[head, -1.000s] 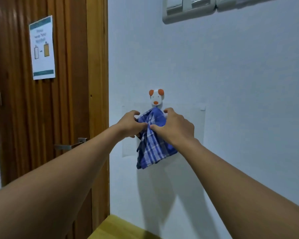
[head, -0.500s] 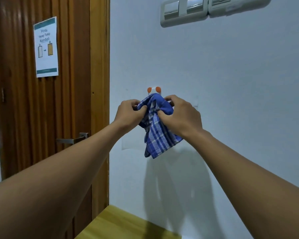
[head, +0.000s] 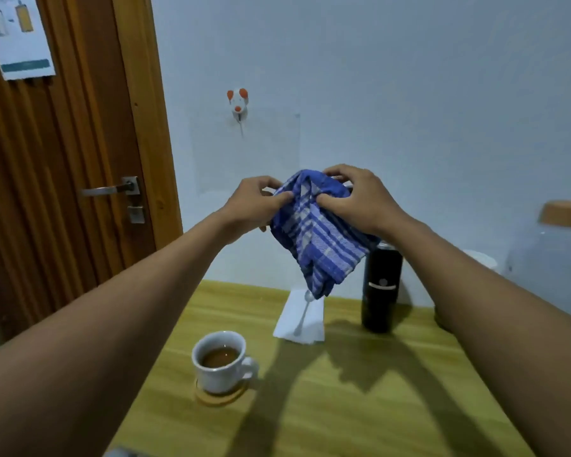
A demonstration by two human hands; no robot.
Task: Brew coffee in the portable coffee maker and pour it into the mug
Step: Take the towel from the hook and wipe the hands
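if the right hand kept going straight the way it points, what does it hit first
Beyond the blue checked cloth it grips, the right hand would probably meet the white wall, near the mouse-shaped hook. Depth is unclear.

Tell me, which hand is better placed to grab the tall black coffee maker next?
Probably the right hand: gripping the blue checked cloth, it is nearest the tall black coffee maker; the left hand is farther left.

Two bare forearms (head: pixel 139 301), bare hands (head: pixel 363 202).
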